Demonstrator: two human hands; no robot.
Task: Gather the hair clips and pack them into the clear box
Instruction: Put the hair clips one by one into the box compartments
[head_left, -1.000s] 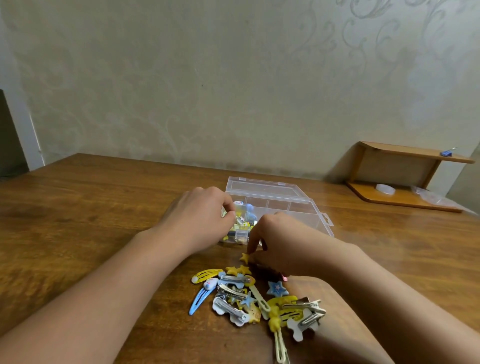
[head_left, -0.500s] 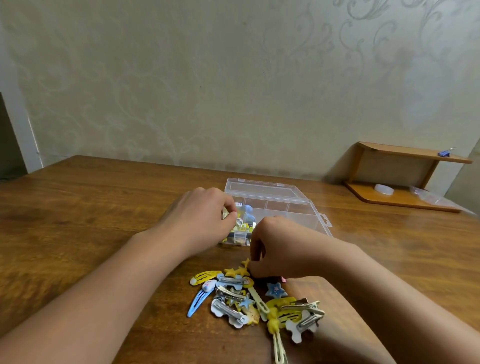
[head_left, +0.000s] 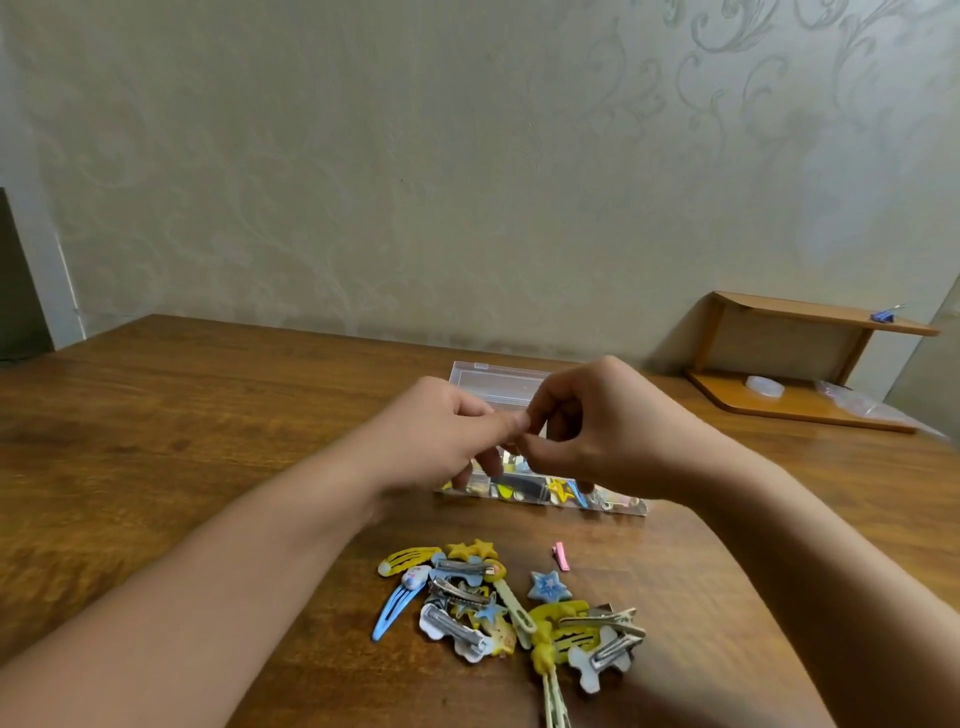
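The clear box (head_left: 498, 375) stands open at mid-table, with several hair clips visible through its front wall. My left hand (head_left: 441, 441) and my right hand (head_left: 597, 431) hover over it with curled fingers. Their fingertips meet in a pinch above the front compartments. Whatever sits between the fingertips is hidden. A pile of hair clips (head_left: 498, 608) lies on the table in front of the box: yellow stars, a blue snap clip (head_left: 390, 613), silver alligator clips and a blue star (head_left: 548, 586). A small pink clip (head_left: 560, 556) lies alone between the pile and the box.
The wooden table (head_left: 182, 441) runs to the wall behind. A low wooden shelf (head_left: 800, 400) stands at the back right with a small white ring, a plastic bag and a blue clip on top.
My right hand has risen from the pile to the box and met my left hand there. The pink clip it covered now shows. The camera view has tilted down a little.
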